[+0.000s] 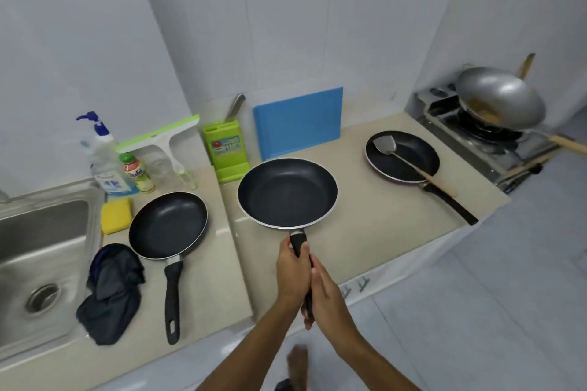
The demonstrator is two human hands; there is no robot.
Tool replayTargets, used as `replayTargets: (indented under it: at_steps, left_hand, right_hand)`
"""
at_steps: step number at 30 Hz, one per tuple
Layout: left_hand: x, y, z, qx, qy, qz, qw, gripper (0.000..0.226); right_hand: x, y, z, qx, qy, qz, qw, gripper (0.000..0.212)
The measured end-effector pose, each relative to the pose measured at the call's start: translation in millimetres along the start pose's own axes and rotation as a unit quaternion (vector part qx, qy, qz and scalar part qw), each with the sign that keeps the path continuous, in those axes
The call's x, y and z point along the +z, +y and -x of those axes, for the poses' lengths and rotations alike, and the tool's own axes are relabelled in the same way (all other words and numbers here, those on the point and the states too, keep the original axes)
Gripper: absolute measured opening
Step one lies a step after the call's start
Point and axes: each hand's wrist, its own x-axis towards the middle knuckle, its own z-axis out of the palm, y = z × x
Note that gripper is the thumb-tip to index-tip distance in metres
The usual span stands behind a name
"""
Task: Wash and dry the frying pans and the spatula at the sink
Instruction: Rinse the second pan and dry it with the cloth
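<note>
A black frying pan (287, 192) hangs over the middle of the counter, held by its handle. My left hand (292, 270) grips the handle near the pan. My right hand (330, 298) holds the handle's rear end from the right. A second black pan (168, 224) lies on the counter beside the steel sink (41, 260), its handle toward me. A third pan (401, 155) sits at the right with a metal spatula (409, 162) with a wooden handle lying across it.
A dark cloth (111, 292) lies on the sink's edge, and a yellow sponge (116, 216) sits behind it. Soap bottle (106, 162), small bottle (138, 173), squeegee (165, 143), green knife block (224, 149) and blue board (298, 122) line the wall. A wok (502, 98) sits on the stove at the right.
</note>
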Motion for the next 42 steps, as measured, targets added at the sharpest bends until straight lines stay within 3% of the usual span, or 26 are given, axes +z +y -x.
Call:
replayTargets:
  at_steps: [6, 13, 28, 30, 32, 39, 42]
  left_hand:
    - [68, -16, -46, -0.036, 0.016, -0.003, 0.999, 0.026]
    - [119, -17, -77, -0.061, 0.032, 0.013, 0.998, 0.024]
    - [164, -25, -90, -0.088, 0.057, 0.001, 0.994, 0.035]
    - [164, -25, -92, -0.092, 0.054, -0.008, 0.994, 0.036]
    - [164, -27, -94, -0.098, 0.054, -0.015, 0.994, 0.037]
    - [160, -35, -92, -0.131, 0.024, -0.034, 0.991, 0.044]
    - [155, -45, -91, -0.146, -0.002, -0.069, 0.987, 0.047]
  right_hand:
    - [-44, 10, -62, 0.017, 0.003, 0.014, 1.0, 0.042]
    - [-88, 14, -110, 0.026, -0.026, 0.007, 0.999, 0.04]
    - [-128, 42, -145, -0.014, -0.073, 0.057, 0.996, 0.04]
    - [-127, 45, -145, -0.024, -0.071, 0.053, 0.996, 0.048]
    - [-126, 53, -148, -0.012, -0.064, 0.046, 0.997, 0.068]
    - [-122, 64, -148, 0.041, -0.084, 0.055, 0.994, 0.045]
    - [-120, 68, -149, 0.095, -0.1, 0.078, 0.987, 0.065]
